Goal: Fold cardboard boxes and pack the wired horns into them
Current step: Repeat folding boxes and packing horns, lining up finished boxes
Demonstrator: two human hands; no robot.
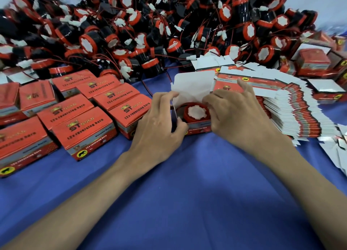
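On a blue cloth [187, 184] beside closed boxes [82, 127], an open box [199, 126] with a horn [195, 111] inside is gripped by the left hand [159, 118], its white flap [193, 84] pinched by the right hand [238, 114].

Glossy card, shiny plastic, matt cloth
At centre the open box [199, 127] is showing glossy red print outside and matt white card on its flap; the horn [196, 111] inside is gleaming as smooth red plastic around a matt white face. The horn pile [131, 15] along the top is shining in black and red plastic. The blue tablecloth [187, 174] at the bottom is looking smooth and matt.
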